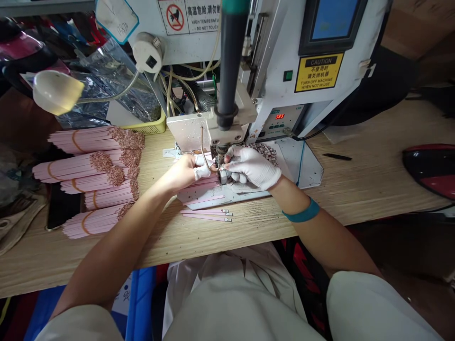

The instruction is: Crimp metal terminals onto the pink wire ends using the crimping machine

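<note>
Left hand (188,169), right hand (254,166) close together, flanking machine tip (222,150), likely for fine control; cannot tell whether either grips anything. Pink strips (204,183) by left hand, presumably for reach. Bundles (94,181) banded, probably against scattering.

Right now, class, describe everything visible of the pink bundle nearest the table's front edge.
The pink bundle is a sheaf of thin, straight, pale-pink strips bound by a tan band that looks elastic. Its left ends are uneven; its right end shows coppery-brown tips. It lies on the wood-grain tabletop, slanting slightly upward to the right in the picture. The left forearm passes close by; whether they touch cannot be judged.
</note>
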